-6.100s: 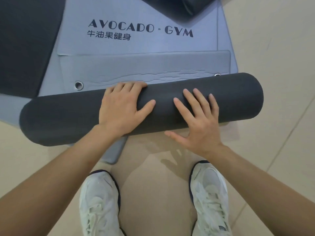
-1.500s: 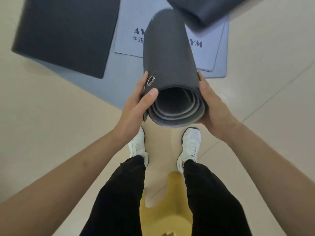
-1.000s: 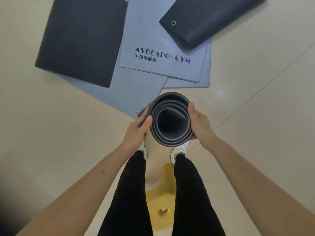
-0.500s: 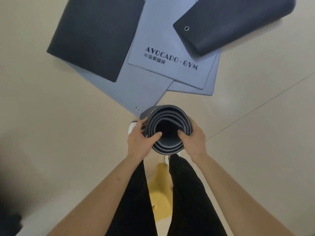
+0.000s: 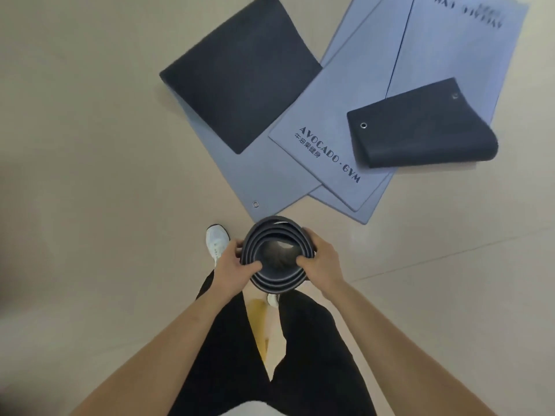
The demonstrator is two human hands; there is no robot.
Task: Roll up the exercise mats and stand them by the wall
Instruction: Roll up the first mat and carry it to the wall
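1. Closest to the camera, the black trousers [image 5: 228, 340] and a yellow patch [image 5: 259, 319] on the floor [image 5: 90, 175] lie below the grip, as they did half a second ago.
2. The left hand [image 5: 232, 262] and right hand [image 5: 322, 262] clasp the rolled mat [image 5: 271, 282] from either side. Their fingers curl round its outer wall and each thumb hooks over the top rim into the coils, the same hold as before.
3. The rolled mat stands upright between the hands and is seen end-on, its dark coils spiralling around an open core. Its lower end is hidden, so contact with the floor cannot be told.
4. A white shoe [image 5: 216, 240] sits just left of the left hand and is more exposed than earlier.
5. Beyond the grip, the grey mats [image 5: 327, 115] lie flat and overlapping. The nearest corner, with its eyelet [image 5: 255, 204], is just past the roll. The view has swung, so they now sit farther up and to the right.
6. Farther off, a dark mat [image 5: 240, 73] covers the mats beyond and left of the grip. A folded dark flap [image 5: 420, 124] rests on the "AVOCADO·GYM" mat beyond and to the right.
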